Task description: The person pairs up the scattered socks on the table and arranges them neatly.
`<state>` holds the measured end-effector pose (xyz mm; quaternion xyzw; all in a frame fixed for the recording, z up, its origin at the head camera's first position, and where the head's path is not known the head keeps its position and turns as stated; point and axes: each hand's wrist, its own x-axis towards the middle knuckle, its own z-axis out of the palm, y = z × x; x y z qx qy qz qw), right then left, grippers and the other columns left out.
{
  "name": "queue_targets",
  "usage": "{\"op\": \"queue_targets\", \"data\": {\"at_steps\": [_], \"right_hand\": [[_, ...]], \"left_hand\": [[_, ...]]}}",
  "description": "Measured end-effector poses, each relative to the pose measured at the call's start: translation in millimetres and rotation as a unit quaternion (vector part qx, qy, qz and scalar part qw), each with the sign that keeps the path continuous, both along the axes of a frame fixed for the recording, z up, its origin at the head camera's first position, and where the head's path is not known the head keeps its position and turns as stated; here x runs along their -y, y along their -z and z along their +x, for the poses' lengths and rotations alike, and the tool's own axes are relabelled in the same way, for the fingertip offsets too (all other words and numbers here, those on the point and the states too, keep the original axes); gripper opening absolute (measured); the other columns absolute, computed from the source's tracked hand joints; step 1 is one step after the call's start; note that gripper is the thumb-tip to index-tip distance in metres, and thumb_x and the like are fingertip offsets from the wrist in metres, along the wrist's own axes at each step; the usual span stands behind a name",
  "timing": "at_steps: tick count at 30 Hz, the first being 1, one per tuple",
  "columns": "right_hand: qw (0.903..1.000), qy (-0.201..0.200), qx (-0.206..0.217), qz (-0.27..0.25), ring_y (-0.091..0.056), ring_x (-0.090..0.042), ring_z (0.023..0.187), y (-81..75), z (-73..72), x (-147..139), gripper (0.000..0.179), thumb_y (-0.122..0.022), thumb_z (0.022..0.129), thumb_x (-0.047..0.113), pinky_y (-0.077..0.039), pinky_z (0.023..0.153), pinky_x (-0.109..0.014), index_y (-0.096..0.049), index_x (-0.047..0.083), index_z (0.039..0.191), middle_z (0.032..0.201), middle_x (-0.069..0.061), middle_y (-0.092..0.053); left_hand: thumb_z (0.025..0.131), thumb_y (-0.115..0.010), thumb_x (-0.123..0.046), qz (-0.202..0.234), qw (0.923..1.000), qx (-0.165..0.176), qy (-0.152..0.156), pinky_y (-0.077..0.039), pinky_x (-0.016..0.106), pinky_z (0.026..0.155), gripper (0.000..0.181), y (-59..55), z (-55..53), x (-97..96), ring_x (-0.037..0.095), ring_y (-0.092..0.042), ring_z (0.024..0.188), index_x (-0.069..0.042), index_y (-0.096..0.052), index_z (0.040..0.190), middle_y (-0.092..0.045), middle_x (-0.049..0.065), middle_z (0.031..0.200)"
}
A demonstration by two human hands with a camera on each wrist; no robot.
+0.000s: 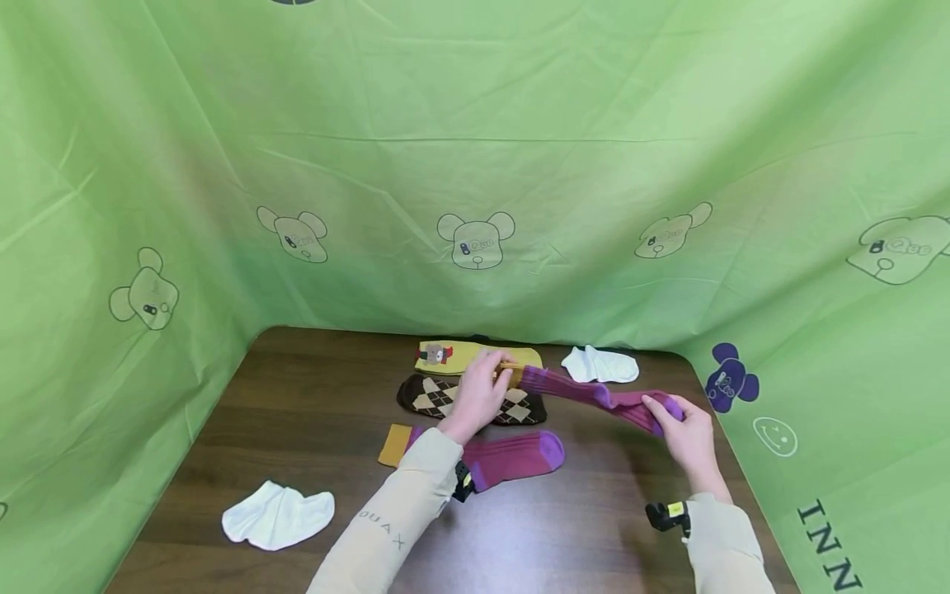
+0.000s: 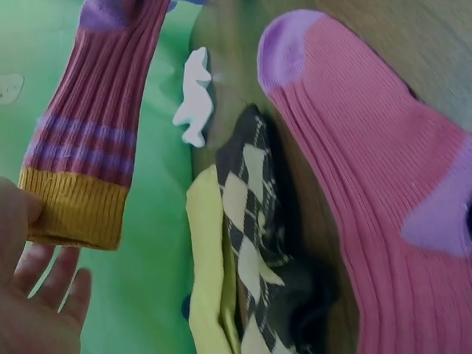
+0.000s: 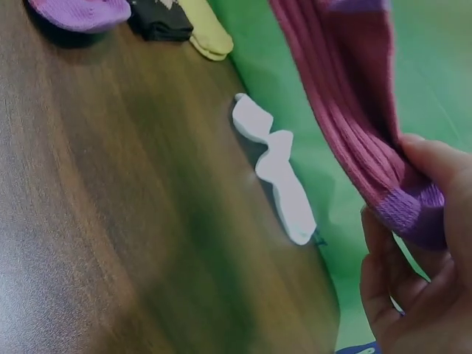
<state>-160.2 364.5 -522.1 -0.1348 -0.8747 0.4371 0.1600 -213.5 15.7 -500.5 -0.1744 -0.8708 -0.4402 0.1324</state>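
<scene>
A ribbed magenta sock [image 1: 567,388] with purple bands and a mustard cuff is stretched between both hands above the table. My left hand [image 1: 481,392] pinches its cuff; in the left wrist view the thumb lies on the mustard ribbing [image 2: 77,206]. At the other end my right hand [image 1: 686,433] pinches the purple toe [image 3: 413,217]. Below the left forearm lies a matching magenta sock [image 1: 512,458], partly hidden by the sleeve. A black argyle sock [image 1: 523,408] and a yellow sock [image 1: 460,356] with an animal figure lie behind it, partly covered by the left hand.
One white sock [image 1: 601,365] lies at the back right of the brown wooden table [image 1: 312,412]. Another white sock [image 1: 278,516] lies at the front left. Green cloth [image 1: 475,181] with bear prints hangs along the table's back and sides.
</scene>
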Motion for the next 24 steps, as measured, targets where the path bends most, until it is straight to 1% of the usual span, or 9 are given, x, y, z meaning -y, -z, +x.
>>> {"op": "queue_targets", "data": {"at_steps": [3, 6, 8, 12, 15, 17, 19, 21, 24], "right_hand": [[0.9998, -0.019, -0.002, -0.001, -0.055, -0.010, 0.075, -1.3, -0.8, 2, 0.036, -0.076, 0.093, 0.038, -0.042, 0.066, -0.020, -0.076, 0.002, 0.100, 0.079, 0.003, -0.067], [0.9993, -0.036, -0.010, -0.002, -0.055, -0.008, 0.073, -3.4, -1.3, 5, 0.035, -0.076, 0.093, 0.035, -0.043, 0.064, -0.020, -0.076, 0.001, 0.101, 0.079, 0.002, -0.067], [0.9989, -0.045, -0.014, 0.000, -0.056, -0.007, 0.072, -4.9, -1.5, 6, 0.033, -0.076, 0.094, 0.032, -0.043, 0.064, -0.019, -0.076, 0.000, 0.103, 0.079, 0.002, -0.068], [0.9981, -0.059, -0.016, 0.008, -0.055, -0.006, 0.070, -8.7, -1.1, 11, 0.031, -0.074, 0.095, 0.029, -0.043, 0.063, -0.019, -0.076, -0.001, 0.104, 0.077, 0.000, -0.068], [0.9975, -0.069, -0.016, 0.010, -0.054, -0.006, 0.069, -12.1, -0.6, 15, 0.031, -0.073, 0.096, 0.028, -0.042, 0.062, -0.020, -0.075, -0.002, 0.103, 0.077, -0.002, -0.067], [0.9969, -0.075, -0.018, 0.010, -0.053, -0.006, 0.067, -14.6, 0.0, 18, 0.031, -0.073, 0.096, 0.028, -0.042, 0.061, -0.020, -0.075, -0.003, 0.102, 0.077, -0.004, -0.067], [0.9966, -0.079, -0.020, 0.010, -0.052, -0.006, 0.066, -16.2, 0.2, 21, 0.031, -0.073, 0.097, 0.028, -0.041, 0.059, -0.021, -0.075, -0.003, 0.100, 0.076, -0.006, -0.066], [0.9961, -0.081, -0.029, 0.017, -0.053, -0.005, 0.068, -16.6, 0.3, 23, 0.029, -0.073, 0.096, 0.026, -0.041, 0.061, -0.020, -0.075, -0.003, 0.099, 0.078, -0.005, -0.067], [0.9950, -0.082, -0.046, 0.035, -0.052, -0.006, 0.070, -15.1, -0.5, 26, 0.024, -0.074, 0.095, 0.020, -0.040, 0.063, -0.019, -0.076, -0.003, 0.100, 0.080, -0.005, -0.065]], "left_hand": [[0.099, -0.066, -0.014, -0.004, 0.9998, -0.006, -0.020, -0.046, 0.034, 0.075, 0.017, 2.7, 0.1, 8.8, 0.019, -0.052, 0.086, -0.016, -0.073, 0.115, -0.056, 0.007, 0.097], [0.100, -0.066, -0.014, 0.005, 0.9995, -0.007, -0.031, -0.044, 0.032, 0.066, 0.018, 5.1, -1.0, 16.6, 0.015, -0.049, 0.075, -0.015, -0.074, 0.116, -0.055, 0.003, 0.086], [0.101, -0.064, -0.015, 0.016, 0.9994, 0.001, -0.032, -0.045, 0.029, 0.061, 0.018, 5.7, -1.3, 21.2, 0.012, -0.050, 0.067, -0.014, -0.073, 0.116, -0.058, 0.000, 0.081], [0.104, -0.060, -0.017, 0.036, 0.9986, 0.024, -0.030, -0.045, 0.026, 0.051, 0.019, 5.3, -0.7, 29.5, 0.006, -0.053, 0.056, -0.014, -0.071, 0.119, -0.069, 0.000, 0.079], [0.106, -0.057, -0.019, 0.045, 0.9978, 0.039, -0.028, -0.037, 0.025, 0.042, 0.021, 5.0, 0.4, 35.1, 0.007, -0.045, 0.044, -0.012, -0.068, 0.122, -0.073, 0.000, 0.079], [0.107, -0.055, -0.020, 0.048, 0.9973, 0.047, -0.028, -0.032, 0.025, 0.039, 0.023, 5.1, 1.4, 38.2, 0.008, -0.038, 0.039, -0.011, -0.066, 0.124, -0.074, -0.002, 0.081], [0.107, -0.054, -0.021, 0.053, 0.9969, 0.051, -0.029, -0.031, 0.026, 0.039, 0.023, 5.7, 2.5, 40.8, 0.009, -0.035, 0.039, -0.010, -0.064, 0.125, -0.075, -0.001, 0.085], [0.107, -0.054, -0.021, 0.055, 0.9965, 0.052, -0.036, -0.037, 0.026, 0.044, 0.022, 6.3, 3.5, 42.6, 0.007, -0.043, 0.045, -0.011, -0.064, 0.123, -0.074, -0.002, 0.087], [0.105, -0.055, -0.019, 0.067, 0.9956, 0.047, -0.045, -0.048, 0.031, 0.057, 0.017, 6.2, 5.2, 45.2, 0.008, -0.059, 0.060, -0.013, -0.065, 0.118, -0.072, -0.004, 0.085]]}}
